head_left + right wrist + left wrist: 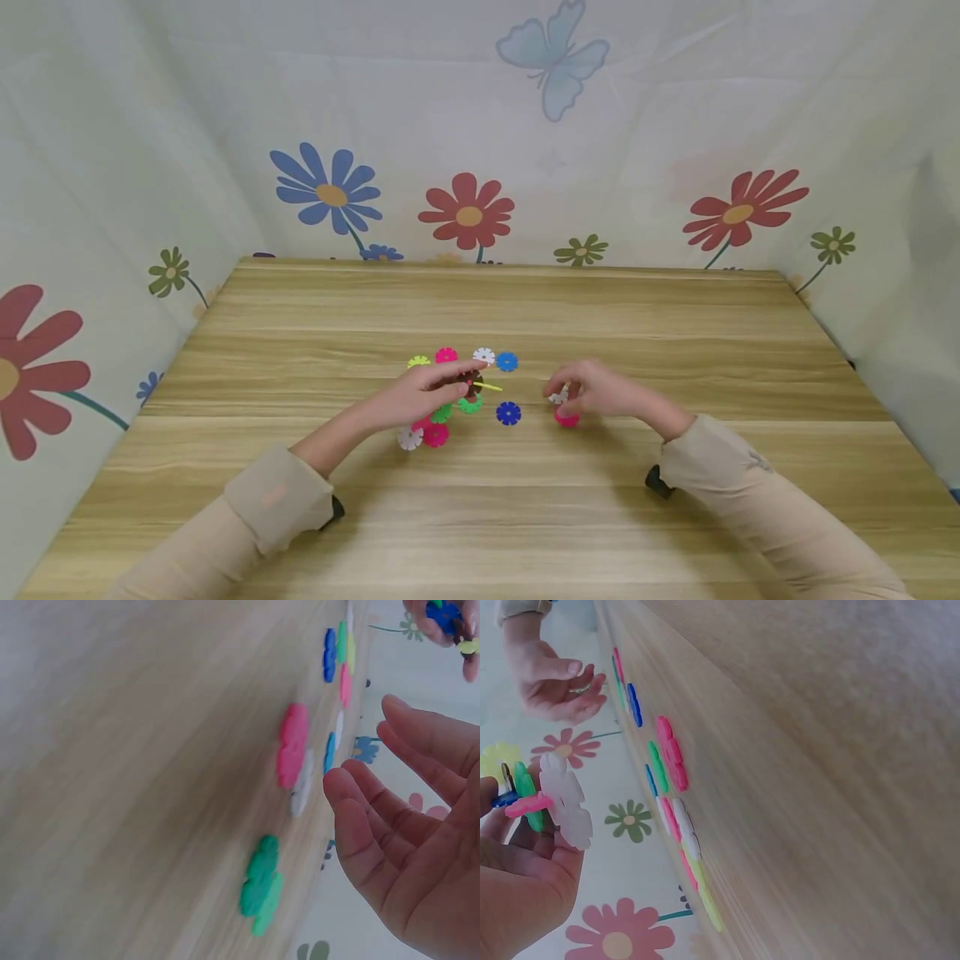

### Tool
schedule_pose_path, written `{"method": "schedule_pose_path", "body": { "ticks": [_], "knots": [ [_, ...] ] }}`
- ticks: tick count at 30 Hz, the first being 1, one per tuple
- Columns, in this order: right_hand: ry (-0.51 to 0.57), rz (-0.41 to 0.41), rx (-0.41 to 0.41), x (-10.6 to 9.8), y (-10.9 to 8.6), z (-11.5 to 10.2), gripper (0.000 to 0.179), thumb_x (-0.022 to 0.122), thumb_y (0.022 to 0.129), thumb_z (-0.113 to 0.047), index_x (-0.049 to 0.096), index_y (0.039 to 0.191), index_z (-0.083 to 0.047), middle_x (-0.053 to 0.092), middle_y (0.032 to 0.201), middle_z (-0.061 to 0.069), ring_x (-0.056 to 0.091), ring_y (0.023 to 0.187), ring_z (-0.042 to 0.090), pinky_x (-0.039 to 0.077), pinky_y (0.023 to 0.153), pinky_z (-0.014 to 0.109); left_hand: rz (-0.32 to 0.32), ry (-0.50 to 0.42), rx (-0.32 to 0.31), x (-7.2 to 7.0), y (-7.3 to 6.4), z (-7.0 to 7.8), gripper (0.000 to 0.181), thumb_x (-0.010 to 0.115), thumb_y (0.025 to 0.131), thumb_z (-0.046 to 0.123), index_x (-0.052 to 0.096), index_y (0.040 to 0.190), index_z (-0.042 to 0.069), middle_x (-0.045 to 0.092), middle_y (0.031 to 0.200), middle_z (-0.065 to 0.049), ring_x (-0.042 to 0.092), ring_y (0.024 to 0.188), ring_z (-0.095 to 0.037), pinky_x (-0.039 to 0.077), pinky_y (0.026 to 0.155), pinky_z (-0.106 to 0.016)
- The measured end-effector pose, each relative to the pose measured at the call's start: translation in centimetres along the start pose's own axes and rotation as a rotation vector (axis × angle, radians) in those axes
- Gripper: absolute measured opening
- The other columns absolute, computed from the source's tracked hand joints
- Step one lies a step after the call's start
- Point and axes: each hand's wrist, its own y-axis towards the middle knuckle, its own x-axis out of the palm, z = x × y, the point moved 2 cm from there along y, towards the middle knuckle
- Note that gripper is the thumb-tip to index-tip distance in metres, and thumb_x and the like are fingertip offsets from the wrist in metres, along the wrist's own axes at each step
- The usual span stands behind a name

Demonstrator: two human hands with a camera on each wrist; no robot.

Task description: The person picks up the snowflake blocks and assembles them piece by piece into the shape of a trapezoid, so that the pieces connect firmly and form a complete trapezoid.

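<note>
My left hand [405,400] pinches a small cluster of joined snowflake discs above the table. In the left wrist view the cluster shows a white disc [566,801], a green disc [529,796], a pink disc [529,805] and a yellow disc [501,759], with blue and dark pieces partly behind the fingers. My right hand [603,390] hovers with fingers loosely bent and nothing held, as the right wrist view confirms. Beneath it lie a pink disc [292,746] and a white disc [301,784], close together on the table.
Loose discs lie around and below the left hand, among them a dark blue disc [508,413], a light blue disc [507,362] and a white disc [410,438]. Green discs [261,876] appear low in the right wrist view. A flowered curtain [630,150] stands behind the wooden table [525,533].
</note>
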Motion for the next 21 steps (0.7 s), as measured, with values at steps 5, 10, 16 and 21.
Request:
{"method": "schedule_pose_path", "body": {
  "ticks": [5,10,16,21],
  "knots": [
    [-0.081,-0.044,0.025,0.2,-0.3,0.5,0.023,0.067,0.074,-0.005,0.066,0.097,-0.003,0.061,0.093,0.009,0.056,0.078,0.015,0.047,0.068,0.024,-0.011,-0.005,0.012,0.0,-0.1,0.0,0.042,0.043,0.094,0.023,0.038,0.134,0.015,0.053,0.120,-0.017,0.056,0.102,-0.021,0.045,0.091,-0.037],
    [-0.154,-0.071,0.070,0.5,-0.5,1.1,0.027,0.068,0.072,-0.009,0.067,0.099,-0.008,0.056,0.084,0.004,0.051,0.076,0.014,0.042,0.066,0.022,-0.014,0.028,0.024,-0.1,-0.3,0.2,0.043,0.043,0.094,0.024,0.037,0.135,0.012,0.053,0.121,-0.016,0.057,0.102,-0.019,0.046,0.089,-0.037],
    [-0.209,-0.065,0.081,1.0,-0.4,1.9,0.028,0.070,0.071,-0.012,0.067,0.100,-0.010,0.052,0.082,0.001,0.047,0.072,0.011,0.039,0.062,0.020,0.002,0.097,0.019,-0.1,-0.3,0.3,0.043,0.045,0.093,0.025,0.039,0.134,0.014,0.052,0.124,-0.011,0.056,0.101,-0.016,0.048,0.083,-0.027],
    [-0.211,-0.059,0.100,1.2,-0.3,2.0,0.025,0.070,0.071,-0.012,0.066,0.096,-0.011,0.052,0.083,0.001,0.047,0.074,0.011,0.038,0.063,0.021,0.006,0.139,0.016,0.0,-0.3,0.3,0.043,0.046,0.092,0.026,0.041,0.133,0.015,0.053,0.123,-0.009,0.056,0.103,-0.018,0.048,0.083,-0.025]
  ]
}}
